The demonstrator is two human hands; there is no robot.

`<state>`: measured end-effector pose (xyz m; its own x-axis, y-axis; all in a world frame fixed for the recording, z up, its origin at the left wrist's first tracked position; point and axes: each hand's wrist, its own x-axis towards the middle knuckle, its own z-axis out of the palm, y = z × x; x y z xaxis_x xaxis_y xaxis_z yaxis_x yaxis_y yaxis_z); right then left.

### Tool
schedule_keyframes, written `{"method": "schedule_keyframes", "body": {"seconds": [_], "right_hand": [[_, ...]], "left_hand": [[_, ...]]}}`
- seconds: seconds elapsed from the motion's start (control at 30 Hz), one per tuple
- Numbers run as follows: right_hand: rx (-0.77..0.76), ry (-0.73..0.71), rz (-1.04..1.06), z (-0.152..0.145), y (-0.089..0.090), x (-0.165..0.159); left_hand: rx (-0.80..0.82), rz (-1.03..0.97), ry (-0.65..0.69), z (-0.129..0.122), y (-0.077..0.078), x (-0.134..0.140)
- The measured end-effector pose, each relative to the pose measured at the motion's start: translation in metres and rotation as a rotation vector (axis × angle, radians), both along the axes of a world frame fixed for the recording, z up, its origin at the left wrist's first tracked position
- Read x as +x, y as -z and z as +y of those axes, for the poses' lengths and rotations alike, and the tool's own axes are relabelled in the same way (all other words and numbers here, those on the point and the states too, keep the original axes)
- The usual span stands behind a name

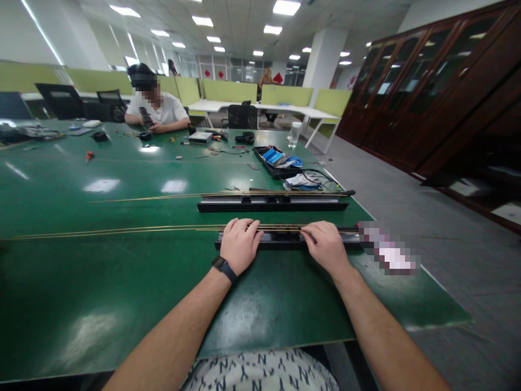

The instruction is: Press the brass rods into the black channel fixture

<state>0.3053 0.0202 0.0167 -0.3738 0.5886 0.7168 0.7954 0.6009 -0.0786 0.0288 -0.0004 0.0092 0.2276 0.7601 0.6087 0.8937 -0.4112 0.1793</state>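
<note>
Several long, thin brass-coloured rods (163, 228) run from the far left of the green table across a black rail (280, 246) with a grey channel. Bent over the rods, near the rail's left part, are the fingers of my left hand (240, 244), with a dark watch on the wrist. My right hand (325, 244) pinches at the rods further right, thumb and fingertips together. Between both hands a dark part inside the rail is partly visible. Beyond lies a second black rail (272, 207), with more thin rods (163, 197) resting along it.
A pixelated object (388, 250) lies at the right end of the near rail. Further back are a black tray (264, 163) with blue items, white-and-blue gloves (303, 181), cables and a clear cup (293, 134). A person (166, 111) sits across the table (101, 304).
</note>
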Motion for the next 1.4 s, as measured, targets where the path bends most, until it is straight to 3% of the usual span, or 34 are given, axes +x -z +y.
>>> {"method": "schedule_keyframes", "body": {"seconds": [0.33,0.6,1.1,1.4], "right_hand": [[-0.028,0.064,0.011,-0.0007,-0.0009,0.0042],[-0.029,-0.003,0.016,0.0012,0.0009,0.0014],[-0.035,0.043,0.012,-0.0009,0.0001,0.0033],[-0.041,-0.010,0.026,0.0004,-0.0001,0.0004]], "left_hand": [[0.001,0.007,0.003,0.0012,-0.0005,-0.0008],[0.002,0.003,-0.004,-0.0001,-0.0006,0.0002],[-0.007,0.001,0.008,0.0007,-0.0005,-0.0010],[-0.007,-0.006,0.001,-0.0003,-0.0001,-0.0002]]}}
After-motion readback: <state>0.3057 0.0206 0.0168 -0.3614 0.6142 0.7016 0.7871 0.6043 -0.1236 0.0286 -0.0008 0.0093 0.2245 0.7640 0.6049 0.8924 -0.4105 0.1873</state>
